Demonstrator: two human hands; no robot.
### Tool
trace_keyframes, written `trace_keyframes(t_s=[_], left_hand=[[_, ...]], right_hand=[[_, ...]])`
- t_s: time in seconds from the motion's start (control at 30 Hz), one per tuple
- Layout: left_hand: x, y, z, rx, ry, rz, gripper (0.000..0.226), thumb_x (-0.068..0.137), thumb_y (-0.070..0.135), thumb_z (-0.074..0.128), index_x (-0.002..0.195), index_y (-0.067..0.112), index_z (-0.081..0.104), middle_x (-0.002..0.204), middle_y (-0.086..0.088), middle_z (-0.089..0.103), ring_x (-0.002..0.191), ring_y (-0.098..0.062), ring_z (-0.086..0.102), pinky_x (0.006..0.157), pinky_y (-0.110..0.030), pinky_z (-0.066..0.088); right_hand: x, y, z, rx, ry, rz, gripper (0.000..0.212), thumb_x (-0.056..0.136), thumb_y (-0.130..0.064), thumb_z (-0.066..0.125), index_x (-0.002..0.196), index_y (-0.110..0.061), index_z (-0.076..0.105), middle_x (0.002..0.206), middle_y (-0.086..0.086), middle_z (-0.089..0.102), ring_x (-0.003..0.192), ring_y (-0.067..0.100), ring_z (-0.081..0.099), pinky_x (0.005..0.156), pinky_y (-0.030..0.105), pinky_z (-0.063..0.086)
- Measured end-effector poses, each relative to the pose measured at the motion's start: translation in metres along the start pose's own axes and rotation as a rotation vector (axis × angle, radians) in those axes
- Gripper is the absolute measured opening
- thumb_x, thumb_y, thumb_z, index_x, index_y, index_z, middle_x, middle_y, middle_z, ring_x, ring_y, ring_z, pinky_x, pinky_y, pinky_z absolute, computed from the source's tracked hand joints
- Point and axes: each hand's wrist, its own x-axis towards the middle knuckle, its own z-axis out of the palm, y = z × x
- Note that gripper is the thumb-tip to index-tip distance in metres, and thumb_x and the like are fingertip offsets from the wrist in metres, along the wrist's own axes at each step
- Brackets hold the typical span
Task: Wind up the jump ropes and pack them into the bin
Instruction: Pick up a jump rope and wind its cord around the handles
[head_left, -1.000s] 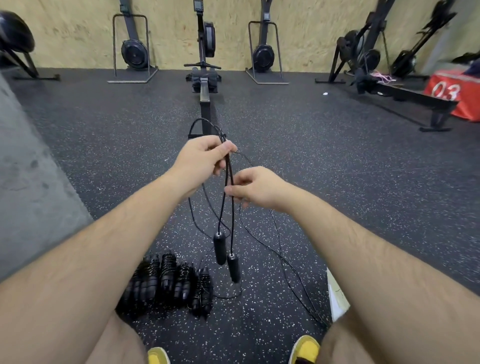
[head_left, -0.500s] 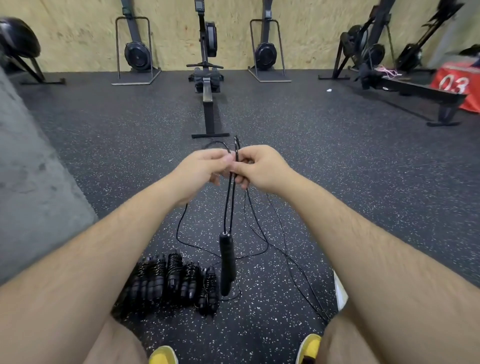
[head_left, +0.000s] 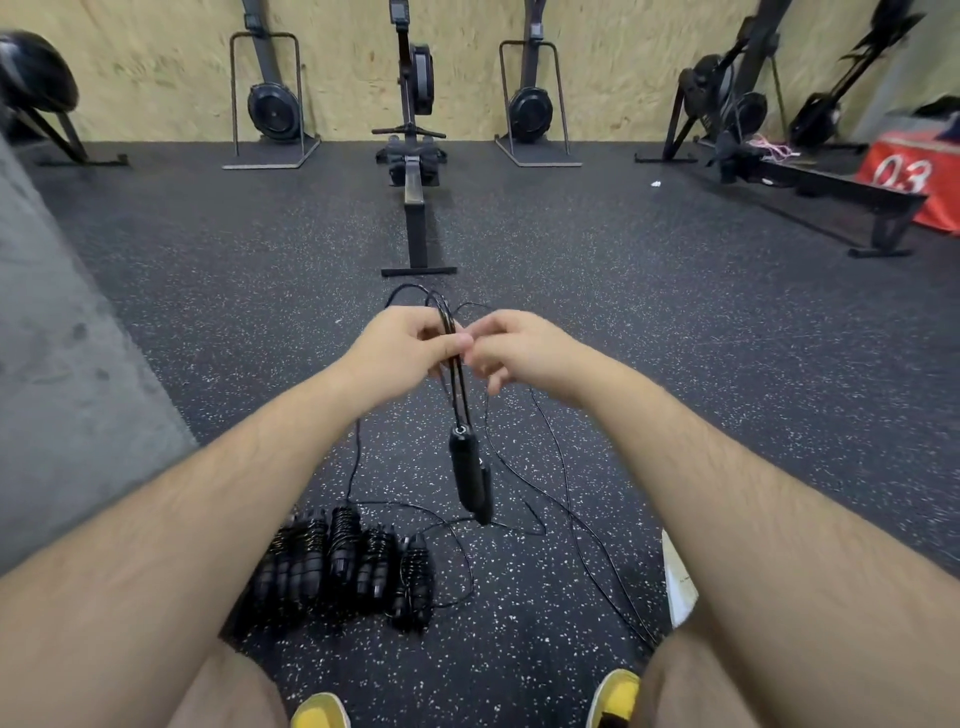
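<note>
Left grip is pinching the jump rope by its gathered cord, and right grip is pinching it just beside. Handles are hanging below, with slack trailing on the floor. Cord is appearing light, limp and tangle-prone, so taking hold at the loops is looking advisable.

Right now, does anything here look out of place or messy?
Nothing damaged. The jump rope, pinched by the left hand and right hand, trails its cord in loose tangled loops over the floor, beside a neat row of wound ropes. Far off, a small white scrap lies on the floor.
</note>
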Motion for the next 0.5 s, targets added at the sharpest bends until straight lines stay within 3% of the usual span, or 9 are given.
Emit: trace_keyframes(t_s=[0.1,0.23,0.3,0.4,0.5], left_hand=[[0.004,0.003,-0.002,0.009,0.011,0.023,0.010,0.093,0.029,0.072,0.093,0.021,0.077,0.083,-0.007,0.075,0.062,-0.013,0.057,0.062,-0.028,0.049],[0.007,0.008,-0.002,-0.026,0.008,0.044,0.011,0.095,0.027,0.071,0.097,0.019,0.076,0.078,0.002,0.070,0.056,-0.005,0.055,0.057,-0.018,0.046],[0.005,0.008,-0.003,-0.036,-0.010,0.054,0.011,0.096,0.024,0.069,0.102,0.018,0.076,0.080,-0.001,0.071,0.054,-0.002,0.053,0.058,-0.016,0.046],[0.004,0.000,-0.004,-0.034,-0.046,0.038,0.011,0.095,0.024,0.071,0.104,0.025,0.076,0.090,-0.011,0.075,0.059,-0.009,0.053,0.063,-0.025,0.048],[0.000,-0.005,0.000,-0.046,-0.085,0.018,0.013,0.095,0.023,0.070,0.102,0.033,0.075,0.093,-0.010,0.076,0.063,-0.010,0.056,0.066,-0.027,0.049]], right_hand=[[-0.003,0.012,0.007,-0.183,-0.108,0.029,0.027,0.084,-0.003,0.069,0.110,-0.008,0.063,0.104,0.013,0.072,0.069,0.020,0.065,0.075,0.039,0.057],[0.000,0.014,0.013,-0.292,-0.024,-0.001,0.010,0.092,-0.011,0.068,0.095,-0.002,0.070,0.089,0.013,0.076,0.056,0.011,0.063,0.052,0.018,0.048],[0.000,0.010,0.010,-0.226,0.046,-0.031,0.011,0.093,-0.008,0.068,0.090,0.003,0.069,0.081,0.014,0.074,0.053,0.008,0.063,0.049,0.016,0.047],[0.000,0.003,0.003,-0.067,0.154,-0.096,0.011,0.092,-0.004,0.069,0.089,0.006,0.068,0.074,0.015,0.071,0.050,0.008,0.063,0.050,0.016,0.048],[0.005,0.001,0.001,0.074,0.218,-0.143,0.005,0.090,-0.001,0.070,0.091,0.003,0.067,0.069,0.012,0.071,0.058,0.019,0.066,0.060,0.031,0.059]])
